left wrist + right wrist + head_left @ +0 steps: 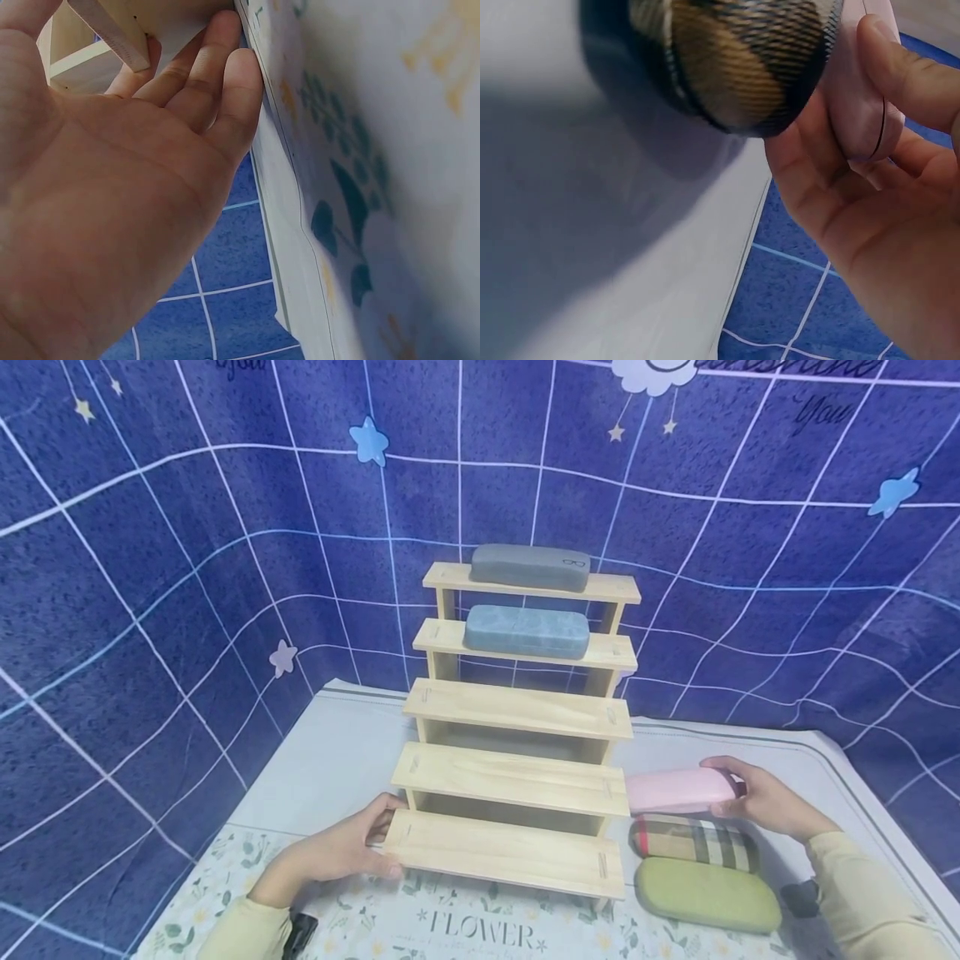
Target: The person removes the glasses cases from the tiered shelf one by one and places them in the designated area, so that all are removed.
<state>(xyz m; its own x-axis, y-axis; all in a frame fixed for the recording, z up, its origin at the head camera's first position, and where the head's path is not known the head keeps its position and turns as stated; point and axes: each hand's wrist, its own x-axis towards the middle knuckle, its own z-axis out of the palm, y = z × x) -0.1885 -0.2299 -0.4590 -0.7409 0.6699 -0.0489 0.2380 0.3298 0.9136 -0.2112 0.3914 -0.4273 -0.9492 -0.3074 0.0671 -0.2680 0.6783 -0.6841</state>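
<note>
A light wooden stepped rack (517,777) stands in the middle of the table. At its lower left corner my left hand (348,843) grips the end of the bottom step, the thumb by the front edge. In the left wrist view the fingers (214,67) reach past a wooden upright (112,34). My right hand (765,797) holds the right end of a pink glasses case (675,789), whose left end lies by the rack. The right wrist view shows the thumb (911,75) on the pink case (855,120), with the plaid glasses case (735,67) beside it.
A grey glasses case (528,568) lies on the top step, a blue one (527,632) on the step below. Right of the rack, the plaid case (693,842) and a green case (707,896) lie side by side. A blue grid-patterned cloth (480,485) hangs behind.
</note>
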